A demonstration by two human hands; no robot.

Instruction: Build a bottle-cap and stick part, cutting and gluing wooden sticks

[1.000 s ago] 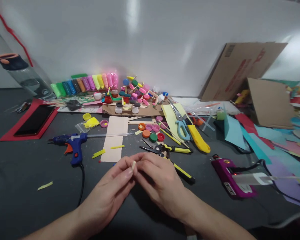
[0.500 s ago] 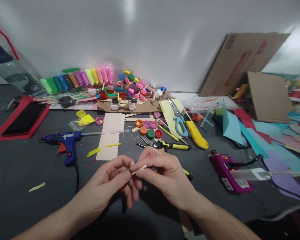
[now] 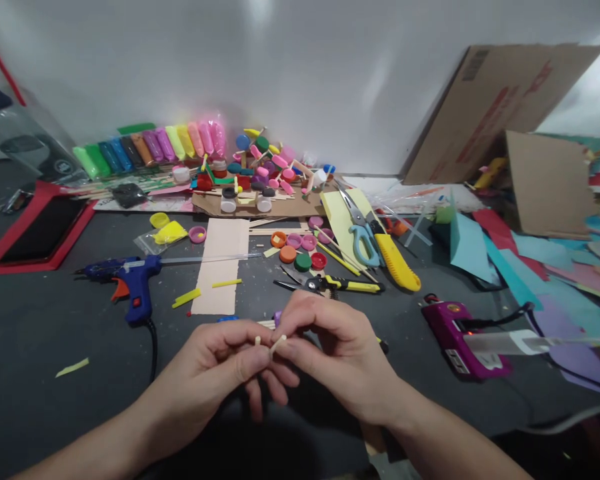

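My left hand [image 3: 223,363] is closed in a pinch, and the pale end of a short wooden stick [image 3: 257,341] shows between its thumb and forefinger. My right hand [image 3: 335,347] pinches another short pale stick piece [image 3: 279,344] that tilts up toward the right. The fingertips of both hands nearly meet, low above the dark table [image 3: 105,427]. Just beyond them are a purple piece [image 3: 277,317], a blue piece [image 3: 227,319] and several pale sticks [image 3: 266,324], partly hidden by my fingers.
A blue glue gun [image 3: 140,280] lies left, beside a pale strip [image 3: 220,267]. Pliers [image 3: 330,285], scissors [image 3: 363,243], a yellow cutter [image 3: 396,260] and coloured bottle caps [image 3: 303,262] lie beyond my hands. At right sits a purple power adapter [image 3: 460,340] with cables.
The small stick between my fingers has turned more upright, and two pale ends now show. Blue and purple pieces have come into view behind my hands. The camera view has shifted slightly.
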